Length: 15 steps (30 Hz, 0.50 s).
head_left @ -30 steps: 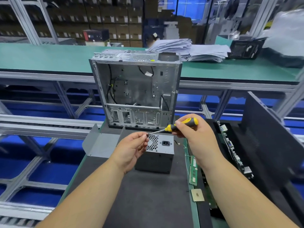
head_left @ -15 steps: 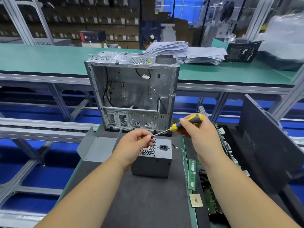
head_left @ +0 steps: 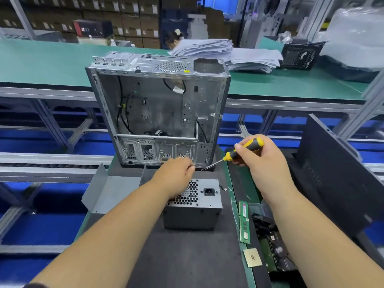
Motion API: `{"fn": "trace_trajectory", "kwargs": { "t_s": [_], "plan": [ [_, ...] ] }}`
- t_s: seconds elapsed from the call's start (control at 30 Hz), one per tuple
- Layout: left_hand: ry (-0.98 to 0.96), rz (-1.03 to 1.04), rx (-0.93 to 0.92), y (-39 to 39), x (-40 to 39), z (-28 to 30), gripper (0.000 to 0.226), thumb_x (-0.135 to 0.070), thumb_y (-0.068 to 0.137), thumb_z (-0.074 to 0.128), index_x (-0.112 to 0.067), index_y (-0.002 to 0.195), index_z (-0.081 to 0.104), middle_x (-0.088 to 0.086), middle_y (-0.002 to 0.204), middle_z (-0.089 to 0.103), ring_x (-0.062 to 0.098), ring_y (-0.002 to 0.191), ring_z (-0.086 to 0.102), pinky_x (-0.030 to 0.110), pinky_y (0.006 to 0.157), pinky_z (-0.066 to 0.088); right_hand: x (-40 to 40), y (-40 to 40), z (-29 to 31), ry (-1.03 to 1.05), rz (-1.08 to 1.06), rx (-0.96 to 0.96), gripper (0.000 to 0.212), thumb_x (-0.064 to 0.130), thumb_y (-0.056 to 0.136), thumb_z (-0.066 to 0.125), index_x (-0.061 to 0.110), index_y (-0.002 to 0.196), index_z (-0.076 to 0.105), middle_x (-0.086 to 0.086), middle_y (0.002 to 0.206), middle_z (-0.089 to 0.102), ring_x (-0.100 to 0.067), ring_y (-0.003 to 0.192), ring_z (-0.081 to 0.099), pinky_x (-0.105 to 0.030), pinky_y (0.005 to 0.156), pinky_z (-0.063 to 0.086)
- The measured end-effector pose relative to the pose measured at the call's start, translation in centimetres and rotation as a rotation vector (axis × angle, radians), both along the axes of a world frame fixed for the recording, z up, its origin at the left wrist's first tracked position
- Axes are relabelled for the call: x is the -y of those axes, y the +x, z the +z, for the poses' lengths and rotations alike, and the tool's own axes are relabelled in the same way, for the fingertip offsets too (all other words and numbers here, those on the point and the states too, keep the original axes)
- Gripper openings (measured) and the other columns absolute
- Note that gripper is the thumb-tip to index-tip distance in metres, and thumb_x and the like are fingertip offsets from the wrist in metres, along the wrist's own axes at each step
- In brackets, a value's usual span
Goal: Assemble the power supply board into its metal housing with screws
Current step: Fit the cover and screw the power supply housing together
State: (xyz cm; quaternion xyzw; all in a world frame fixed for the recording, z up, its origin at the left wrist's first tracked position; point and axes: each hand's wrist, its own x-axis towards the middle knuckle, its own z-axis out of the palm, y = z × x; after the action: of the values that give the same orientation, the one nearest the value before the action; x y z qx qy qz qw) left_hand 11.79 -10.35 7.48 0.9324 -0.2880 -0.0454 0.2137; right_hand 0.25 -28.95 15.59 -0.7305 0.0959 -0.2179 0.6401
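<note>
A grey power supply box [head_left: 199, 204] with a honeycomb grille and a power socket stands on the dark mat [head_left: 187, 256]. Behind it an open silver computer case [head_left: 158, 104] stands upright, its inside facing me. My right hand [head_left: 264, 163] grips a yellow-and-black screwdriver [head_left: 249, 143], whose tip points down-left toward the case's lower right corner. My left hand [head_left: 176, 173] hovers over the box's far edge, fingers curled together just left of the tip. Nothing shows between those fingers. A small dark speck sits at the tip.
A bent grey metal cover [head_left: 110, 192] lies left of the box. On the right are a green memory stick [head_left: 244, 221], a processor chip [head_left: 252, 257], dark parts [head_left: 272, 246] and a black side panel [head_left: 332, 173]. Paper stacks [head_left: 228, 55] lie on the green bench behind.
Both hands have shifted away from me toward the case's base. My left fingers, which pinched the screwdriver tip before, now sit slightly apart from it.
</note>
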Motion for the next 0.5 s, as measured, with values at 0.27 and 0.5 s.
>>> {"fn": "trace_trajectory", "kwargs": {
  "t_s": [0.27,0.5],
  "plan": [
    [0.13,-0.081,-0.242,0.4,0.3,-0.7,0.034,-0.028,0.096,0.03,-0.023,0.104,0.062,0.0,0.094,0.065,0.023,0.093,0.057,0.034,0.076,0.043,-0.5,0.9,0.2,-0.098,-0.02,-0.053,0.006,0.013,0.092,0.066,0.01,0.089,0.061,-0.005,0.078,0.073,-0.013,0.072,0.073,-0.011,0.061,0.051],
    [0.109,-0.147,-0.363,-0.8,-1.1,-0.4,0.023,-0.049,0.078,0.054,-0.044,0.099,0.061,-0.018,0.075,0.07,0.0,0.077,0.062,0.026,0.077,0.049,-1.2,0.8,-0.4,-0.138,0.024,-0.09,0.01,0.015,0.09,0.067,0.021,0.083,0.062,-0.001,0.078,0.073,-0.017,0.08,0.074,-0.021,0.072,0.058]
  ]
}}
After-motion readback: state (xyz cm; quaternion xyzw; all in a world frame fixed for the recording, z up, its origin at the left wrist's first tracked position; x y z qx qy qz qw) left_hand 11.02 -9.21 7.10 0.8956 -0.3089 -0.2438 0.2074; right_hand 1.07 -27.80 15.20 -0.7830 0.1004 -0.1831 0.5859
